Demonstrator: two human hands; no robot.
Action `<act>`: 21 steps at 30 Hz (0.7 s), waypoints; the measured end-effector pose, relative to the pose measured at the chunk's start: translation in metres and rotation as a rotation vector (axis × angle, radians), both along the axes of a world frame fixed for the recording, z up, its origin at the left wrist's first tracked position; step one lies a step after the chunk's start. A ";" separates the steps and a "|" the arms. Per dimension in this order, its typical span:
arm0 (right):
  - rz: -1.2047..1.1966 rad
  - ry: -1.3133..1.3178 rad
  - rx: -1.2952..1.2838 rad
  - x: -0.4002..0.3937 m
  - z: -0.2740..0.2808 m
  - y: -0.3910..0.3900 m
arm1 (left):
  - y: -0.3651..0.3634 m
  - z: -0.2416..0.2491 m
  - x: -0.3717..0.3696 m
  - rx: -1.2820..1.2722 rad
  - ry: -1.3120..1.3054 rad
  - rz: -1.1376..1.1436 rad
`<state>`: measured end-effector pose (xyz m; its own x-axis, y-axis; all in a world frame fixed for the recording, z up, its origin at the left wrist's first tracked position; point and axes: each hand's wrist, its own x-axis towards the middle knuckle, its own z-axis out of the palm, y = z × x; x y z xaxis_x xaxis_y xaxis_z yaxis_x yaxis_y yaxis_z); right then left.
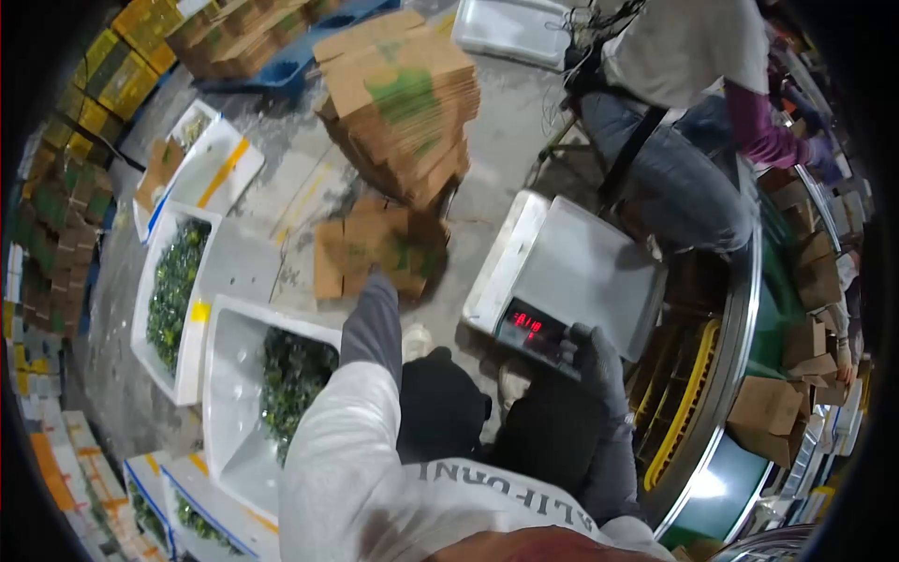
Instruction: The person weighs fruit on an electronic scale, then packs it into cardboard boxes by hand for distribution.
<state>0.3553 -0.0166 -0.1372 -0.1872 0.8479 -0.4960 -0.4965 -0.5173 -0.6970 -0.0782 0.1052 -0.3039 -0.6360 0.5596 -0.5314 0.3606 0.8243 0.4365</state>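
My right hand (595, 354), in a dark grey glove, is at the lit display (530, 330) of a weighing scale (592, 272). The scale's broad light plate has nothing on it. My left hand (376, 281), at the end of a grey sleeve, reaches forward to a cardboard box (346, 251); its fingers are too blurred to make out. Behind that box rises a tall stack of flattened cardboard (403, 94) with green print. On my left, a white foam bin (229, 375) holds dark green packed produce (292, 384).
A second foam bin (213, 253) of green produce stands farther left. A seated co-worker (655, 140) is at the upper right, beside a green conveyor (763, 328). Yellow crates (122, 75) and an empty white tray (510, 33) are at the back.
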 end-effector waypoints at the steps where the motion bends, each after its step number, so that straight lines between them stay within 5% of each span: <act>1: -0.015 -0.017 -0.009 0.001 0.007 -0.003 | 0.003 -0.001 0.004 0.009 -0.020 0.037; 7: -0.038 0.294 0.009 0.020 -0.017 -0.014 | 0.053 0.043 -0.017 0.130 -0.124 0.196; 11: -0.086 0.093 -0.013 0.011 -0.003 -0.018 | 0.061 0.069 -0.032 0.207 -0.175 0.273; 21: -0.066 0.104 -0.010 0.018 0.001 -0.024 | 0.026 -0.011 -0.048 0.326 -0.393 0.730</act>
